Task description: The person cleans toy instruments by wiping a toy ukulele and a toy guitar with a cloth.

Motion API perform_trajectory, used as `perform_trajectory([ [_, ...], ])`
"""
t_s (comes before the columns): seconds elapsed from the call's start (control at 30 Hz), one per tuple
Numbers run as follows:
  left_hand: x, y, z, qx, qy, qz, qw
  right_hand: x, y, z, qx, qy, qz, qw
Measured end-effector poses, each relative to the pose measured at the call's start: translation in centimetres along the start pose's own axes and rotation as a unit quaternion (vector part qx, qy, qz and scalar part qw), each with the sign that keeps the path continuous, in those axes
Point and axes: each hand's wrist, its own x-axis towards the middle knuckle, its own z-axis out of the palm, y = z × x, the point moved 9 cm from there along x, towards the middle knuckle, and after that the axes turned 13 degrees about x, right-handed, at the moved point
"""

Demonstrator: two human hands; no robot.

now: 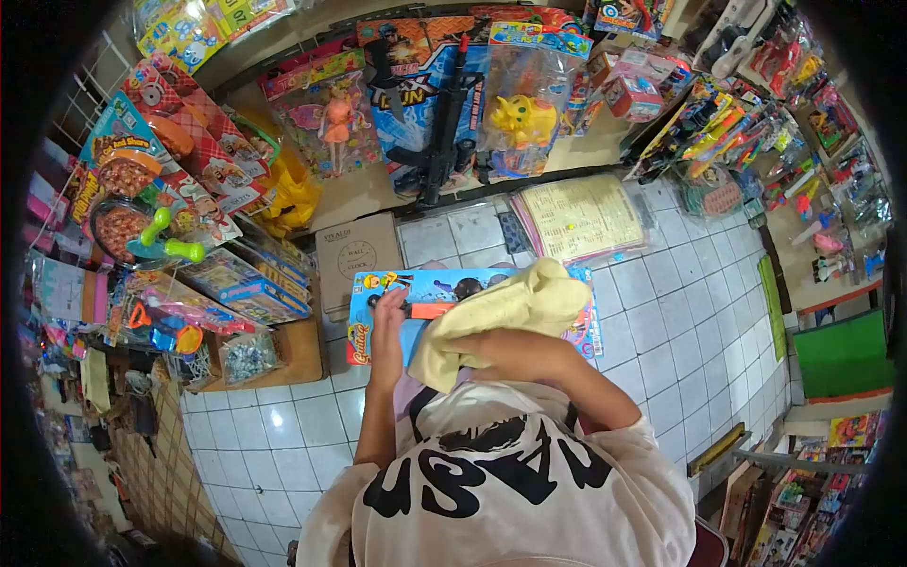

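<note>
Across my lap lies a blue boxed toy set [439,283] with a cartoon figure and an orange part on its front. My left hand [387,326] rests along its left side, fingers stretched out and pointing away from me. A pale yellow cloth [510,302] is bunched over the middle and right of the package. My right hand [487,352] grips this cloth from the near side; its fingers are mostly hidden in the folds.
Beyond the package a brown wall clock box [359,260] and a stack of written papers [586,217] lie on white tiles. Packaged toys, including a black toy gun [439,132] and a doll [335,123], line the back. Toy shelves surround both sides.
</note>
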Motion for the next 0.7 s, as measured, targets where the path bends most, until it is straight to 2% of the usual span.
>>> perform_trajectory([
  [0.03, -0.5, 2.5, 0.7, 0.154, -0.019, 0.06, 0.986, -0.3, 0.9, -0.9, 0.066, 0.007, 0.037, 0.997],
  [0.07, -1.1, 4.4, 1.7, 0.302, -0.04, 0.117, 0.945, -0.9, 3.5, -2.6, 0.079, 0.088, 0.052, 0.992],
  [0.1, -1.8, 5.3, 2.9, 0.442, -0.061, 0.17, 0.879, -1.9, 5.9, -4.5, 0.056, 0.194, 0.047, 0.978],
  [0.13, -2.2, 5.1, 4.3, 0.454, -0.091, 0.215, 0.86, -3.6, 6.9, -6.3, -0.012, 0.268, 0.076, 0.96],
  [0.2, -3.3, 3.9, 6.8, 0.472, -0.148, 0.304, 0.814, -6.1, 8.2, -7.0, -0.082, 0.3, 0.131, 0.941],
  [0.23, -2.8, 3.1, 6.6, 0.469, -0.151, 0.263, 0.83, -7.1, 8.7, -7.1, -0.117, 0.317, 0.157, 0.928],
  [0.3, -1.9, 1.5, 6.4, 0.458, -0.159, 0.185, 0.855, -8.7, 10.9, -7.1, -0.069, 0.37, 0.186, 0.907],
  [0.37, -0.8, 0.8, 2.9, 0.251, -0.018, 0.112, 0.961, -10.2, 13.5, -6.7, -0.022, 0.407, 0.198, 0.891],
  [0.4, -0.5, -0.3, 0.9, 0.117, 0.038, 0.055, 0.991, -10.8, 14.8, -6.4, 0.002, 0.417, 0.194, 0.888],
  [0.43, -0.1, -0.1, -1.1, 0.151, 0.07, 0.071, 0.984, -11.1, 15.6, -6.2, 0.025, 0.427, 0.189, 0.884],
  [0.47, 0.6, -0.6, -2.7, 0.02, 0.093, 0.062, 0.994, -11.5, 16.0, -6.0, 0.029, 0.445, 0.177, 0.878],
  [0.53, 1.1, 1.1, -6.7, 0.182, 0.191, 0.064, 0.962, -11.5, 15.7, -5.9, 0.037, 0.48, 0.15, 0.864],
  [0.63, 2.2, 1.4, -9.0, 0.343, 0.191, 0.096, 0.915, -10.4, 15.3, -4.9, 0.133, 0.372, 0.236, 0.888],
  [0.67, 2.3, 1.5, -7.8, 0.472, 0.111, 0.133, 0.864, -10.1, 15.4, -4.7, 0.133, 0.384, 0.201, 0.891],
  [0.7, 1.9, 2.1, -7.3, 0.499, 0.139, 0.15, 0.842, -10.0, 14.7, -4.8, 0.039, 0.397, 0.178, 0.899],
])
